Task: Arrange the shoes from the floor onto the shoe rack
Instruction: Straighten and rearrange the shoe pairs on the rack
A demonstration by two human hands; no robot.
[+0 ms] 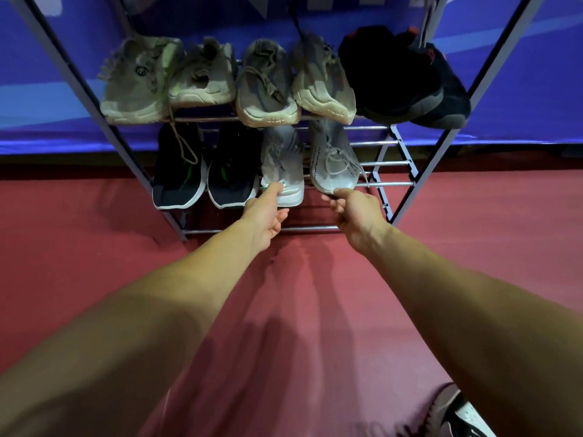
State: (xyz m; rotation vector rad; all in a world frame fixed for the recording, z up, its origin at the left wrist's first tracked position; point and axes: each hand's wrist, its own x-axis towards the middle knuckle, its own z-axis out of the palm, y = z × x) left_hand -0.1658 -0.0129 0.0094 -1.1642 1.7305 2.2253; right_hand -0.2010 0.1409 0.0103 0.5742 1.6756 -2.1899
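Left hand [265, 212] pinches the near end of the pale grey shoe [282, 165], thumb on top, fingers curled under. Right hand [353, 212] does the same on the laced grey shoe [334, 159]: thumb at the edge, fingers tucked below. Both shoes sit on the lower tier of the shoe rack [391, 184], just right of the black pair [178, 171], with their near ends overhanging the front rail. I read the end grip as steering: it lets me square the two as a pair and push them in evenly. Upper tier looks full, hence the lower one. Dark shoe [454, 414] at bottom right: worn or loose, can't tell.
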